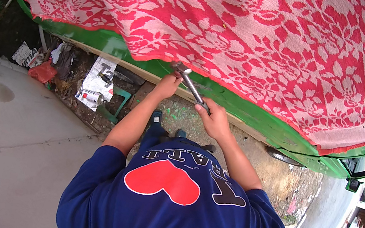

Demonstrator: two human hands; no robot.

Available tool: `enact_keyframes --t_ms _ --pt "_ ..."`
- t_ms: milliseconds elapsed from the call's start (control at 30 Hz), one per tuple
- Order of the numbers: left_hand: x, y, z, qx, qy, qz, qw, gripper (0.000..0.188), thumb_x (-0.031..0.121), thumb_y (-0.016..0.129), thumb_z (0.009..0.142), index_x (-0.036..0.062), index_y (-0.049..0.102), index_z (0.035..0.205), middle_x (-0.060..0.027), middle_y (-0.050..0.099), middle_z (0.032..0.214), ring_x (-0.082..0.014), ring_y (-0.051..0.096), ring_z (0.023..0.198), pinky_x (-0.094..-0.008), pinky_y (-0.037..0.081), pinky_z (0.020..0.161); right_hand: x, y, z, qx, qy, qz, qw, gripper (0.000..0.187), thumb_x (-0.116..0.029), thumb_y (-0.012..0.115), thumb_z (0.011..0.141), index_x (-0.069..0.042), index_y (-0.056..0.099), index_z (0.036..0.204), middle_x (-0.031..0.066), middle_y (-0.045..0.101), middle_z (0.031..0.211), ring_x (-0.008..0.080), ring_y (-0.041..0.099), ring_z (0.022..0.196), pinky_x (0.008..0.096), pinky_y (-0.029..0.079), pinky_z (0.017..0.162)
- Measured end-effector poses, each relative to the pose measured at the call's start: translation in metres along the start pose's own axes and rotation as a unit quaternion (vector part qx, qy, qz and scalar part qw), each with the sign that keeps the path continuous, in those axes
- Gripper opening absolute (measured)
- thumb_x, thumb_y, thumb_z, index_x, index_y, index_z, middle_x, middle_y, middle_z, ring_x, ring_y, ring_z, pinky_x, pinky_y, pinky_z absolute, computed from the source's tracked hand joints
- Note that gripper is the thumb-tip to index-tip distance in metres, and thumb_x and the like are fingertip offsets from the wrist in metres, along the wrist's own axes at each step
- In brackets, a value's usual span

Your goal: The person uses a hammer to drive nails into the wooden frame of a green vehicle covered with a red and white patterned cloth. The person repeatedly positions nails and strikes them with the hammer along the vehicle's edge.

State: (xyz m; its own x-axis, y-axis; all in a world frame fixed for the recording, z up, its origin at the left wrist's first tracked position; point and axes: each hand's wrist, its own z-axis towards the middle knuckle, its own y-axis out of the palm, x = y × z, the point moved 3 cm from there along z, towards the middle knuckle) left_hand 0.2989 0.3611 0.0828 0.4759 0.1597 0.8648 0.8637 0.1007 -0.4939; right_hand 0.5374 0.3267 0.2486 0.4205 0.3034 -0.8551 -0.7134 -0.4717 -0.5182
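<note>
My right hand (pixel 214 121) is wrapped round the dark grip of a hammer (pixel 191 86) with a shiny metal shaft. The hammer's head lies up against the green vehicle body (pixel 154 67), just below the blanket's hem. Right beside the head, my left hand (pixel 168 85) is closed, its fingertips close to the metal. Whatever it may hold there is too small and hidden to name. A red and pink leaf-patterned blanket (pixel 253 34) drapes over the vehicle above both hands.
To the left, a spray can (pixel 92 96) lies on a printed sheet (pixel 102 76), near a green stool-like frame (pixel 120 103). A red plastic bag (pixel 42 72) and rubbish lie farther left. A side mirror (pixel 352 185) juts out at the right. A concrete slab (pixel 10 133) spreads lower left.
</note>
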Motion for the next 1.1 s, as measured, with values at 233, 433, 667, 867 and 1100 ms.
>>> enact_keyframes --t_ms 233,433,667,867,1100 --pt "0.01 -0.003 -0.013 -0.019 -0.003 0.059 0.998 0.026 0.019 0.057 0.1 -0.0008 0.06 0.115 -0.0235 0.068 0.103 -0.04 0.065 0.1 -0.045 0.049 0.086 0.037 0.01 0.007 -0.028 0.062 -0.077 0.995 0.032 -0.029 0.067 0.096 -0.002 0.067 0.113 0.0171 0.061 0.071 0.0264 0.059 0.062 0.0386 0.047 0.063" --pt "0.003 -0.011 -0.022 0.04 0.044 -0.074 0.996 0.017 0.016 0.056 0.101 0.0003 0.059 0.106 -0.0128 0.066 0.093 -0.0261 0.066 0.088 -0.0365 0.049 0.081 0.012 -0.001 -0.01 0.018 0.068 0.011 0.997 0.033 -0.031 0.067 0.096 -0.003 0.067 0.114 0.0166 0.062 0.069 0.0277 0.061 0.061 0.0397 0.048 0.061" --pt "-0.038 -0.01 -0.01 0.058 0.008 -0.228 0.972 0.009 0.013 0.058 0.101 0.0044 0.06 0.102 -0.0059 0.067 0.102 -0.0142 0.064 0.091 -0.0294 0.051 0.082 0.03 -0.01 -0.004 0.033 0.083 0.077 0.993 0.028 -0.025 0.066 0.097 -0.001 0.067 0.113 0.0026 0.056 0.065 0.0107 0.051 0.055 0.0292 0.042 0.052" --pt "-0.028 -0.011 -0.018 0.08 0.021 -0.324 0.942 0.004 0.002 0.056 0.096 0.0042 0.059 0.098 -0.0093 0.067 0.104 -0.0156 0.065 0.091 -0.0301 0.052 0.081 0.04 -0.01 -0.007 0.035 0.095 0.084 0.991 0.026 -0.023 0.065 0.099 -0.001 0.066 0.111 -0.0026 0.053 0.065 0.0057 0.048 0.053 0.0255 0.041 0.047" --pt "-0.032 -0.011 -0.015 0.082 0.026 -0.351 0.932 0.011 -0.007 0.056 0.091 0.003 0.057 0.094 -0.0114 0.065 0.104 -0.0161 0.062 0.091 -0.0313 0.051 0.082 0.039 -0.012 -0.008 0.028 0.115 0.098 0.988 0.024 -0.022 0.065 0.099 -0.001 0.066 0.11 -0.0024 0.053 0.065 0.0058 0.048 0.053 0.0255 0.041 0.047"
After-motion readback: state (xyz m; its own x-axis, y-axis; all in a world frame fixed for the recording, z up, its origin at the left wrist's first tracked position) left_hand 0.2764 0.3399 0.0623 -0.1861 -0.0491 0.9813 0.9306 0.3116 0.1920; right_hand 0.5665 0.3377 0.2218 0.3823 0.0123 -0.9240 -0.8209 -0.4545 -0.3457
